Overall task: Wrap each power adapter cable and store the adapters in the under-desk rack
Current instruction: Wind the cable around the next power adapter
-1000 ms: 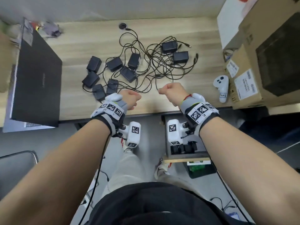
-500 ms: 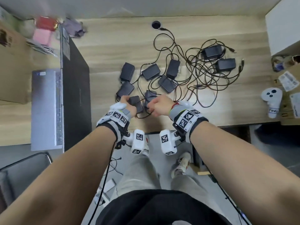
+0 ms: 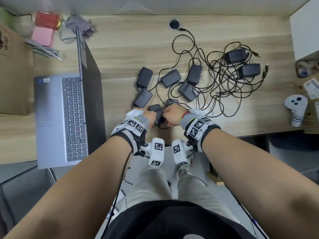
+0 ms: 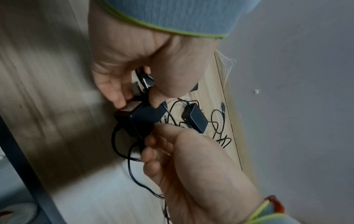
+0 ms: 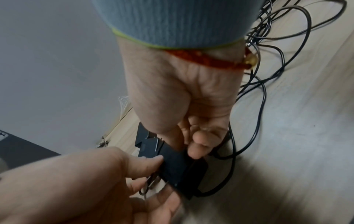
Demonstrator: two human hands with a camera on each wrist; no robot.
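Note:
A black power adapter [image 3: 157,112] lies near the desk's front edge, its cable [image 4: 132,171] looping loose beside it. My left hand [image 3: 150,118] pinches its plug end between thumb and fingertip, plainly seen in the left wrist view [image 4: 137,103]. My right hand [image 3: 170,116] grips the adapter's other end, fingers curled on the body [image 5: 184,149]. Several more black adapters [image 3: 170,78] lie behind it with a tangle of black cables [image 3: 224,80]. No under-desk rack shows in any view.
An open laptop [image 3: 69,118] sits at the left, a cardboard box [image 3: 12,75] beyond it. At the right lie a white controller [image 3: 296,107] and a white box [image 3: 305,26]. The desk's front edge [image 3: 241,131] runs just below my hands.
Both hands moved forward from the desk's front edge onto the nearest adapter and took hold of it. The view shifted left, bringing the laptop into sight.

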